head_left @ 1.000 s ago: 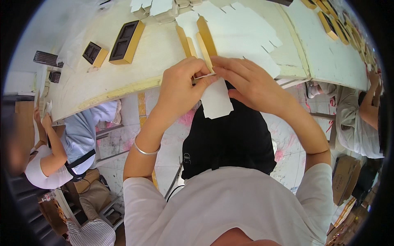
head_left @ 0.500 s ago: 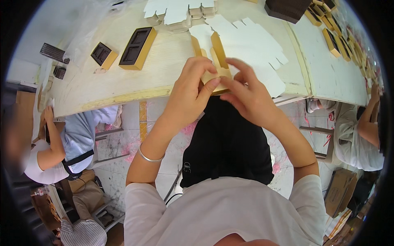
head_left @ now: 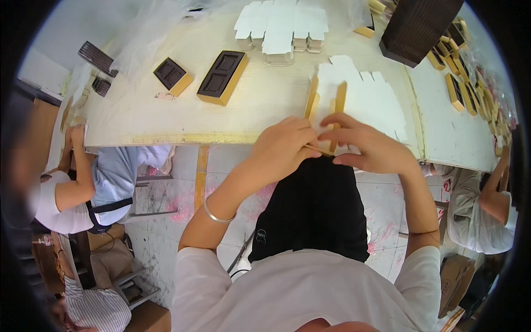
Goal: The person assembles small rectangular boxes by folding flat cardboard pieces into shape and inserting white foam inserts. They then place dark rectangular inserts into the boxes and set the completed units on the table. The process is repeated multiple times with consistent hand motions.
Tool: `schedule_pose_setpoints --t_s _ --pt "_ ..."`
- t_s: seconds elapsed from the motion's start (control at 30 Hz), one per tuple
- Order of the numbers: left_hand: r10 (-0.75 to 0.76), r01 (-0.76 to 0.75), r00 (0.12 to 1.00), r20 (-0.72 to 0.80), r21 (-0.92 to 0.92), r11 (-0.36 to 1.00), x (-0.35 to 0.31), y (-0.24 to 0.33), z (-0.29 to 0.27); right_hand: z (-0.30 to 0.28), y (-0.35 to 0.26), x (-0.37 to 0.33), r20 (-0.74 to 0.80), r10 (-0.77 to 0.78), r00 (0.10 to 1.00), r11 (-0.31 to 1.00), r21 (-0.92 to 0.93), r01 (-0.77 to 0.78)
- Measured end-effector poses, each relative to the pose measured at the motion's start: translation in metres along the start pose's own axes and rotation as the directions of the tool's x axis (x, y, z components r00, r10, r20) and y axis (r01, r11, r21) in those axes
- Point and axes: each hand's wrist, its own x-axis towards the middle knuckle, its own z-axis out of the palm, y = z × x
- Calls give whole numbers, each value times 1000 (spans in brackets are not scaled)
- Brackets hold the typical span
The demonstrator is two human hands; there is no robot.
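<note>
A partly folded gold cardboard box [head_left: 341, 98] stands at the table's front edge, its two long side walls raised and its far end open. My left hand [head_left: 287, 143] is closed on the near left corner of this box, fingers bent and pressed together. My right hand [head_left: 368, 143] curls round the near right corner, its thumb below the edge and its fingers over the wall. Both hands partly hide the near end of the box. Just beyond lie flat white box blanks [head_left: 370, 102], spread in an overlapping pile.
Two gold boxes with dark inserts, a large one [head_left: 222, 77] and a small one [head_left: 173, 76], sit left of the blanks. More blanks [head_left: 282, 27] are stacked behind. A tall dark stack of trays [head_left: 417, 30] stands right, near many gold boxes [head_left: 464, 88]. Other people work at both sides.
The view has shifted, so the table items appear further right and lower. My left hand has turned over more at the box's near end; my right fingers have bent in closer.
</note>
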Motion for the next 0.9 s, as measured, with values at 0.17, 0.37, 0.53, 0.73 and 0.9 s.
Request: schedule_pose_setpoints --t_s 0.17,0.37,0.53,0.73,0.9 --pt "97 -102 995 35 196 975 -3 -2 -25 -32 34 10 -301 -167 939 868 -497 -5" --pt "148 29 953 -263 567 823 5 3 -37 -19 9 18 -257 -326 910 721 -690 64" --pt "55 -33 994 -90 227 973 0 0 -6 11 -6 15 -241 -224 944 936 -324 139" --pt "1 -2 1000 -7 -58 998 -4 -22 -14 -9 22 12 -109 -319 941 815 -538 214" --pt "-195 200 980 48 -132 971 2 -23 -13 -7 33 33 -105 -334 937 895 -347 281"
